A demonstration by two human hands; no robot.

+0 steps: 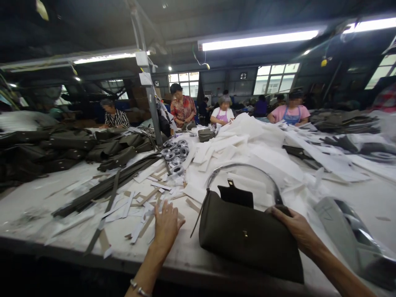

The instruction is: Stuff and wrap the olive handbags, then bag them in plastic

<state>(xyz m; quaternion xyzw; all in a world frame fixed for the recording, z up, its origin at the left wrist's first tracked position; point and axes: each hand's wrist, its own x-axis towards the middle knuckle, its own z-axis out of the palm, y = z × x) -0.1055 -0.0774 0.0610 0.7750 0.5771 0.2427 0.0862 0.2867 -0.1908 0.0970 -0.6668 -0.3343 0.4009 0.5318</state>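
A dark olive handbag (247, 235) stands on the white table near its front edge. Its flap (235, 194) is raised, and a strap wrapped in clear film (250, 166) arches above it. My right hand (292, 227) grips the bag's upper right corner, thumb on the front, other fingers hidden behind. My left hand (167, 222) is to the left of the bag, fingers spread over paper strips (142, 210), holding nothing. A small gold clasp (245, 234) sits on the bag's front.
Long dark strips (105, 187) and a pile of dark bag pieces (71, 144) lie left. Grey rolls (177, 154) sit beside a metal post (152, 107). White sheets (256, 140) heap behind the bag. A tape dispenser (349, 235) stands right. Several people work across the table.
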